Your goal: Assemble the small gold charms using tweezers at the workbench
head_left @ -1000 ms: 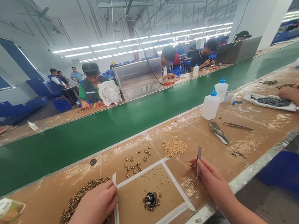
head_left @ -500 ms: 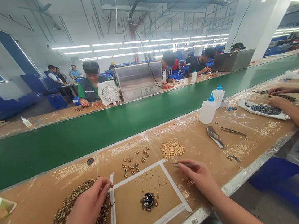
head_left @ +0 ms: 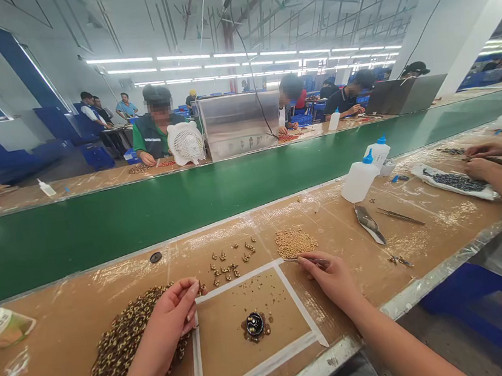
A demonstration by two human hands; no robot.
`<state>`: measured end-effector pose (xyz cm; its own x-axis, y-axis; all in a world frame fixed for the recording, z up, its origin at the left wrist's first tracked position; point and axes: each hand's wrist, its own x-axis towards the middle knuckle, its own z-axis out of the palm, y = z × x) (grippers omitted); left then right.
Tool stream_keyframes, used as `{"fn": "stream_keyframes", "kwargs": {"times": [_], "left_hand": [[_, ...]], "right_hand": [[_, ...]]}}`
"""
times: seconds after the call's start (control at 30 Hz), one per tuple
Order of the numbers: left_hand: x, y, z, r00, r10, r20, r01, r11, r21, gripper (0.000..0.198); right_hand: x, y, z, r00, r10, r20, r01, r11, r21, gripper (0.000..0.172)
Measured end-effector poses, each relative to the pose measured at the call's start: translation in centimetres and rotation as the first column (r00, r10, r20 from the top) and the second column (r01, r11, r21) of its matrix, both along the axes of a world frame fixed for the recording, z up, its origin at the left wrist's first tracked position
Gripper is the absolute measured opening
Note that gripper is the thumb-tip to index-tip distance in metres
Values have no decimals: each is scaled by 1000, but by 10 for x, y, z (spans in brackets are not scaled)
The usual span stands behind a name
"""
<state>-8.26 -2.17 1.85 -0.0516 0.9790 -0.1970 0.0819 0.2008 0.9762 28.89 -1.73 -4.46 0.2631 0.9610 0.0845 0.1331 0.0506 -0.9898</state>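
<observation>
Your left hand [head_left: 169, 320] has opened, turning palm-up; your right hand [head_left: 333, 281] has brought the tweezers [head_left: 306, 261] level to the taped square's [head_left: 239, 281] top corner.

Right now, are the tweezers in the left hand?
No, the right hand pinches the metal tweezers, while the left hand shows none.

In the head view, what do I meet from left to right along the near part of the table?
Plastic tub, heap of spotted beads, left hand, black round piece, right hand holding tweezers, silver foil, white bag of dark beads.
</observation>
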Motion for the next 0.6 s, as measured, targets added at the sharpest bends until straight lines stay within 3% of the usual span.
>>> {"fn": "stream_keyframes", "kwargs": {"times": [0.07, 0.17, 0.23, 0.27, 0.37, 0.47, 0.53, 0.6], "left_hand": [[-6, -1, 7, 966, -58, -253, 65, 998, 19, 60], [-19, -4, 13, 814, -83, -576, 135, 990, 48, 49], [-25, -6, 16, 760, -73, -646, 146, 987, 60, 44], [-27, -7, 17, 768, -58, -637, 137, 988, 75, 43], [-26, -8, 21, 892, -6, -451, 53, 994, 92, 46], [-14, -8, 25, 998, 35, -57, -35, 999, 5, 46], [-2, -5, 29, 971, 95, 221, -83, 994, -66, 35], [13, -1, 31, 888, 173, 425, -115, 980, -160, 22]], "right_hand": [[0, 1, 0, 1000, -2, 2, 2, 1000, -1, 57], [-1, 1, 0, 1000, 7, 10, -7, 1000, 10, 54], [0, 1, -1, 1000, 6, 22, -7, 1000, 13, 54], [0, 0, -3, 1000, 0, 27, 0, 1000, 13, 55], [2, 0, -6, 999, 2, 35, -3, 1000, 11, 55], [2, -1, -6, 1000, 1, -2, -1, 1000, 12, 58], [1, -1, -3, 999, -9, -38, 9, 1000, 8, 62], [0, -2, 1, 999, -9, -52, 9, 1000, 0, 65]]}}
